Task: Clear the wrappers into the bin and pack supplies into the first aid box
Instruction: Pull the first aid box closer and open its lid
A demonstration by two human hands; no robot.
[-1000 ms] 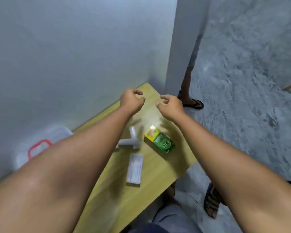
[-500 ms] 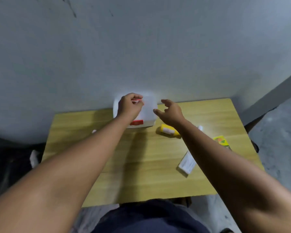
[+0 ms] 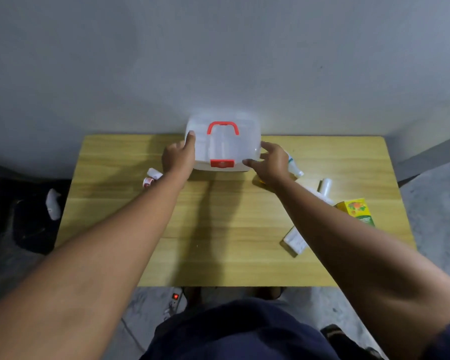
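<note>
The first aid box [image 3: 222, 145], translucent white with a red handle and a red latch, stands closed at the back middle of the wooden table [image 3: 218, 255]. My left hand [image 3: 178, 158] lies flat against its left side. My right hand [image 3: 272, 163] grips its front right corner. To the right lie a white bottle [image 3: 294, 167], a white roll [image 3: 325, 187], a yellow-green carton [image 3: 359, 210] and a flat white packet [image 3: 294, 241], partly hidden by my right arm. Two small white and red pieces [image 3: 151, 178] lie beside my left wrist.
The box stands against a grey wall. On the floor to the left is a dark bag-like shape [image 3: 31, 224] with a white scrap [image 3: 53, 203] on it. A power strip with a red light [image 3: 176, 297] lies under the table's front edge.
The view swung from the table's right end to face the box. My left hand left the handle, and both hands now rest on the box's sides.
</note>
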